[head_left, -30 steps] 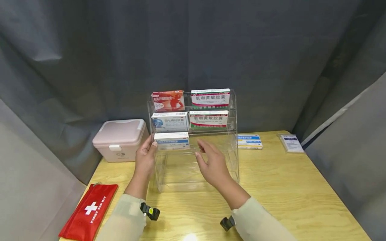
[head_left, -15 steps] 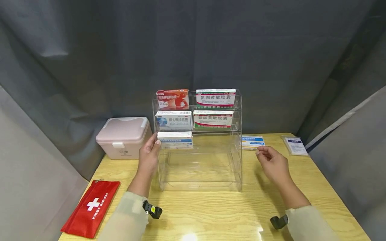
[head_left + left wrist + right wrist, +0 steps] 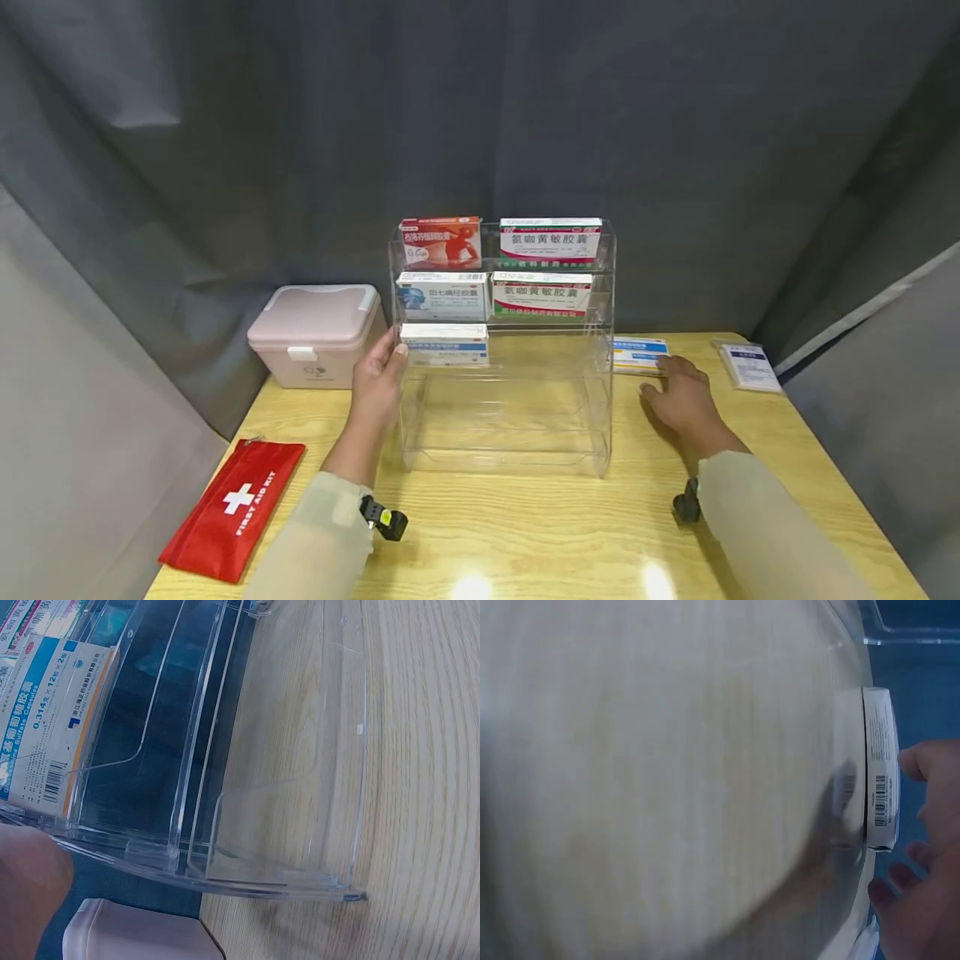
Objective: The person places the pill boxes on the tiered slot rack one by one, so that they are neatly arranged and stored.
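A clear acrylic display rack point(image 3: 506, 462) stands upright on the table with medicine boxes in its upper tiers. My left hand point(image 3: 377, 382) grips the rack's left side, thumb at the front, beside a white and blue medicine box point(image 3: 444, 346) in the third tier. The left wrist view shows that box point(image 3: 56, 724) and part of my hand point(image 3: 30, 889) at the rack's edge. Right of the rack lies another white, blue and yellow medicine box point(image 3: 633, 354). My right hand point(image 3: 684, 398) reaches over its right end, fingers spread; in the right wrist view a fingertip is close to the box point(image 3: 881, 769), contact unclear.
An orange-red box point(image 3: 442, 243), a grey-white box point(image 3: 444, 297) and two white-red-green boxes point(image 3: 550, 242) fill the upper tiers. A pink lidded case point(image 3: 311, 342) stands left, a red first aid pouch point(image 3: 236, 508) lies front left, a small plastic-wrapped pack point(image 3: 750, 367) far right.
My right hand has moved from in front of the rack to the right, then onto the medicine box beside it. The left hand keeps its grip on the rack. The head view has shifted slightly.
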{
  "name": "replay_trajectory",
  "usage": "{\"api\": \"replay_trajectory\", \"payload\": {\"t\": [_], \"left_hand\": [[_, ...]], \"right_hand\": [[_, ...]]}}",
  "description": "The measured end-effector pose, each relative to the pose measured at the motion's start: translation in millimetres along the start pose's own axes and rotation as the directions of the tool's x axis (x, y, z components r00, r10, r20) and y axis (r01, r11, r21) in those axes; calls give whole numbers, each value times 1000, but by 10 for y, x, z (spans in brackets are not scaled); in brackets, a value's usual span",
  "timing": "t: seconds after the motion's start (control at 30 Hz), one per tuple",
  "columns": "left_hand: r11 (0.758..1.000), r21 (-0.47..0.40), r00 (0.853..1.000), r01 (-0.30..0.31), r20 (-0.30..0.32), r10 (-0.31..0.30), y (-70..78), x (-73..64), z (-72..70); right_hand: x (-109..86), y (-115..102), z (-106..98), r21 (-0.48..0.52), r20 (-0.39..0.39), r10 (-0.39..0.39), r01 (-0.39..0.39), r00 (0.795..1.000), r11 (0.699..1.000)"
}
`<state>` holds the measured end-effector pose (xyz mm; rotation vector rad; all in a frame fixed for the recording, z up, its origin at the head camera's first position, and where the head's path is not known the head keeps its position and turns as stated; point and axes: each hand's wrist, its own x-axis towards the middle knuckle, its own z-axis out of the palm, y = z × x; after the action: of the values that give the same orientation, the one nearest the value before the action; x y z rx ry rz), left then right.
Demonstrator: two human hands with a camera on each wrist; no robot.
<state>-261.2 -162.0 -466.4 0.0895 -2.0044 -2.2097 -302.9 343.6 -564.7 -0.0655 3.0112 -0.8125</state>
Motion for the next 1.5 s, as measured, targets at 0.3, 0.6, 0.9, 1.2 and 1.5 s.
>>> {"api": "replay_trajectory", "payload": {"t": [0.3, 0.6, 0.9, 1.2, 1.5], "left_hand": [[1000, -9, 1000, 12, 13, -12, 23, 0, 115], [999, -37, 1000, -4, 13, 4, 48, -16, 140], [999, -38, 1000, -12, 1, 12, 66, 9, 110], [999, -34, 1000, -2, -11, 2, 23, 17, 36], [1000, -23, 1000, -4, -7, 4, -25, 14, 6]], "right_hand": [[-76, 133, -39, -83, 105, 17, -8, 994, 997], [-70, 144, -36, -160, 43, -16, 22, 999, 987], [-121, 112, 8, -225, 22, -71, 74, 997, 972], [-522, 179, 70, -210, -31, -149, 139, 988, 968], [-947, 191, 6, -182, -36, -150, 141, 988, 973]]}}
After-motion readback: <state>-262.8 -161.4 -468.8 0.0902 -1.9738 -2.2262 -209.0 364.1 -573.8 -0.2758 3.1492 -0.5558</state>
